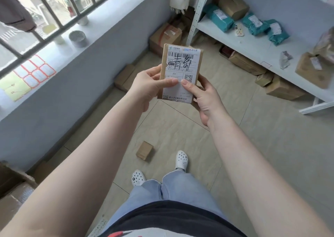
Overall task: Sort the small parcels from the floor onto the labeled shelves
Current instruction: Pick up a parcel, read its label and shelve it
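Note:
I hold a small brown cardboard parcel (181, 63) upright in front of me, its white shipping label with a barcode and black handwriting facing me. My left hand (146, 87) grips its left edge with the thumb on the label. My right hand (202, 95) holds its lower right side, thumb also on the label. Another small brown parcel (144, 151) lies on the tiled floor near my feet. The white shelf (253, 43) at the right carries teal bagged parcels (218, 17) and brown boxes (314, 70).
More cardboard boxes (282, 87) sit on the floor under the shelf, and one (165, 38) in the far corner. A flat box (125, 77) lies by the left wall. The window sill (45, 63) holds label sheets and cups. Large cartons (12, 189) stand at lower left.

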